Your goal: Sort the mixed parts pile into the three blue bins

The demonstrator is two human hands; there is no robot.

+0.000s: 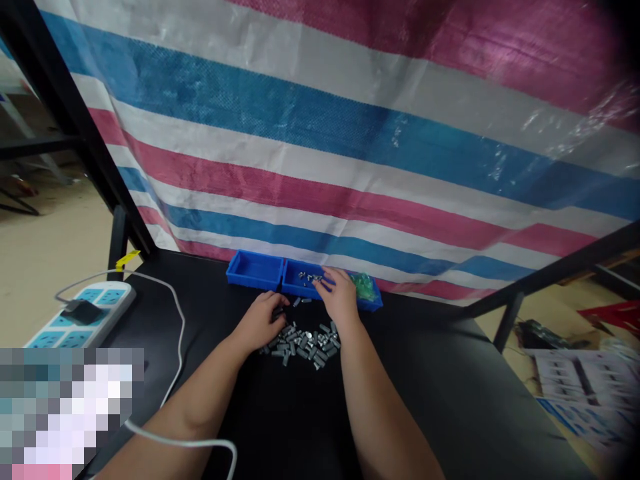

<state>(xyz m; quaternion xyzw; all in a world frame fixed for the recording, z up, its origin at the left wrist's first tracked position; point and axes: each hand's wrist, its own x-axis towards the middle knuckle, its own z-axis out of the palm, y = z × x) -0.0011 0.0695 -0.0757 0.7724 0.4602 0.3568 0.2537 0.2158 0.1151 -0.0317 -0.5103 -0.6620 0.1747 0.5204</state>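
Observation:
My left hand [263, 323] rests at the left edge of a loose pile of small grey cylindrical pieces [305, 345]. Its fingers curl toward the thumb around something dark, too small to make out. Over the middle blue bin [295, 285] reaches my right hand [342, 295], its thumb and fingers apart at the small shiny metal parts [309, 277] inside. Whether a fingertip touches one of those parts is unclear. Two more grey pieces [301, 302] lie between the pile and the bins.
Beside the middle bin stand a left blue bin [255, 280] and a right bin holding green plastic bags [364, 287]. A white power strip [113, 303] with a black plug and a pale cable [181, 320] occupies the black table's left side. Striped sheeting [320, 167] hangs behind.

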